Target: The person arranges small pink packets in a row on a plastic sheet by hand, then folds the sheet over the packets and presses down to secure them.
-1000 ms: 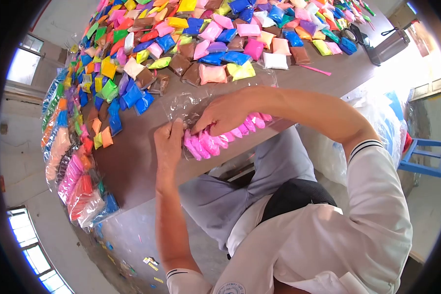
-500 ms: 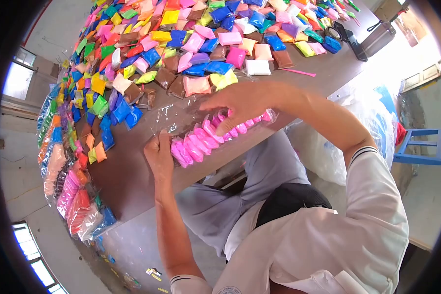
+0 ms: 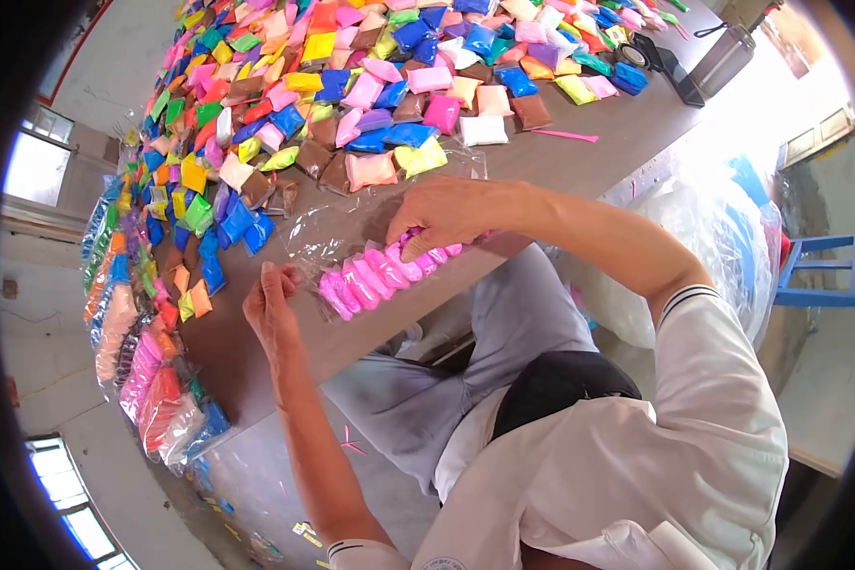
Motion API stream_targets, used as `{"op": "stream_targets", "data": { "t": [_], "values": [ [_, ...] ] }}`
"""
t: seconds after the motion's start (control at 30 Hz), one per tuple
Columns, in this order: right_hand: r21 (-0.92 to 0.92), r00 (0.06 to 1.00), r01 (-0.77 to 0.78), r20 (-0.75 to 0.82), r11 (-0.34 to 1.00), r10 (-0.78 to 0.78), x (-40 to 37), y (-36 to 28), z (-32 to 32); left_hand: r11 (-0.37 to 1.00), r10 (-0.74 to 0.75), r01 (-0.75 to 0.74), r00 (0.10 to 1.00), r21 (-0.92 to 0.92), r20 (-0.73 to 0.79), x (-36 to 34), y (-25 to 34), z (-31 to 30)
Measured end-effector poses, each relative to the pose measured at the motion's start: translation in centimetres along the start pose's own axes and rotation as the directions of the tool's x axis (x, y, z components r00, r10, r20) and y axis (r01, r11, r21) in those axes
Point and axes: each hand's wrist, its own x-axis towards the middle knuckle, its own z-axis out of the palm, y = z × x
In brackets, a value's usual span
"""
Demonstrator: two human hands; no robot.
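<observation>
A row of bright pink packets [image 3: 363,281] lies in a clear plastic bag [image 3: 328,228] along the table's near edge. My right hand [image 3: 446,214] bends over the row's right part, fingers curled down onto the packets and hiding some of them. Left of the row, my left hand [image 3: 274,299] has its fingers pinched together at the bag's left edge. The thin film between those fingertips shows only faintly. The bag's upper part spreads flat and shiny on the table beyond the packets.
A large heap of small coloured packets [image 3: 370,90] covers the far side of the brown table [image 3: 247,356]. Filled clear bags [image 3: 142,366] line its left edge. A dark flask [image 3: 722,62] stands at the far right, near a pink strip [image 3: 565,136]. A blue stool [image 3: 817,271] is beyond.
My left hand has moved left, away from the pink row, its fist loosening into a pinch. My right hand has shifted slightly left and curled over the packets. The row has slid a little left.
</observation>
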Motion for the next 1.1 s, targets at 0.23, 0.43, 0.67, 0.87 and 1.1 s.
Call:
{"op": "stream_targets", "data": {
  "t": [0.23, 0.43, 0.67, 0.87, 1.1],
  "values": [
    [-0.051, 0.997, 0.066, -0.043, 0.997, -0.068, 0.6, 0.7, 0.3, 0.935, 0.136, -0.200, 0.965, 0.294, 0.226, -1.3, 6.3, 5.5],
    [-0.071, 0.996, -0.042, -0.082, 0.997, 0.036, -1.6, -0.8, -1.8, 0.717, 0.351, -0.540, 0.826, 0.441, 0.441, -0.6, 4.8, 9.2],
    [0.058, 0.861, -0.060, -0.503, 0.997, 0.081, -6.3, 1.4, -3.8, 0.618, 0.321, -0.571, 0.811, 0.540, 0.489, -1.7, 4.6, 9.9],
    [0.044, 0.862, -0.074, -0.500, 0.996, 0.086, -8.3, 1.6, -2.2, 0.593, 0.356, -0.571, 0.819, 0.568, 0.451, -1.6, 3.9, 10.6],
    [-0.244, 0.878, 0.022, -0.458, 0.970, -0.135, -6.7, 1.7, 1.0, 0.608, 0.332, -0.538, 0.840, 0.583, 0.429, -1.6, 3.9, 10.6]
  ]
}}
